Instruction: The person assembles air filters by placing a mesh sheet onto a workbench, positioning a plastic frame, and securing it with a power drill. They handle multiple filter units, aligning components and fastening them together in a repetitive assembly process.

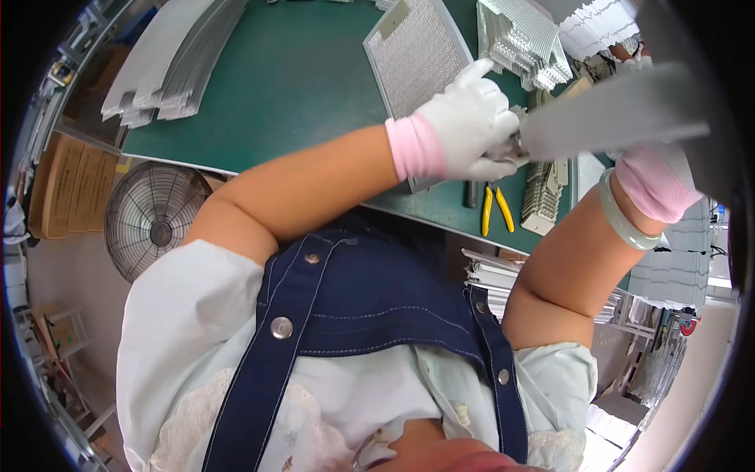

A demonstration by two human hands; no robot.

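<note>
My left hand (pixel 476 118), in a white glove with a pink cuff, is above the green table. Its index finger points out, while the other fingers curl round a shiny metal piece (pixel 510 149), mostly hidden. Beside it a long grey blurred bar (pixel 613 114) runs rightward, close to the camera. My right hand (pixel 672 167) is largely behind that bar; its pink cuff and a pale bangle show, but not the fingers. Under my left hand lies a framed mesh panel (pixel 417 59). Pliers with yellow handles (pixel 496 211) rest near the table edge, next to a dark handle (pixel 470 194).
A stack of pleated metal mesh (pixel 523 39) stands beyond my left hand. A row of small cream-coloured pieces (pixel 543 197) lies right of the pliers. Long grey sheets (pixel 177 55) are piled at the far left of the green table (pixel 299 75). Below stands a fan (pixel 160 224).
</note>
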